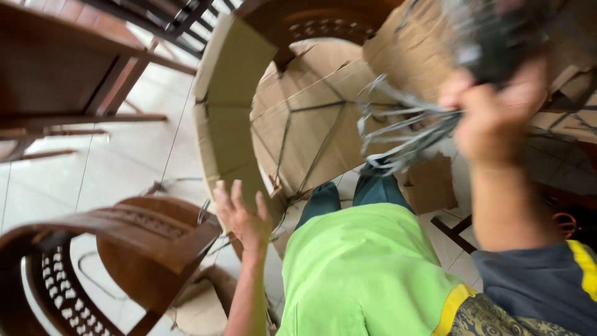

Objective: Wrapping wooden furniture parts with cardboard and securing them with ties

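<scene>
My left hand [244,214] is spread open against the edge of a large curved cardboard wrap [231,99] that stands around a piece of furniture. My right hand [494,109] is raised at the upper right, fingers closed on a bundle of grey plastic straps [404,130] that loop down to the left in front of the cardboard. A dark blurred mass sits just above that hand. The inner cardboard [311,118] is tied with thin dark straps crossing it. My green shirt and blue trousers fill the lower middle.
A dark carved wooden chair [118,242] stands at lower left, close to my left hand. More dark wooden furniture [56,68] is at upper left. White tiled floor [118,168] lies between them. Loose cardboard scraps [432,183] and an orange cord [566,224] lie at right.
</scene>
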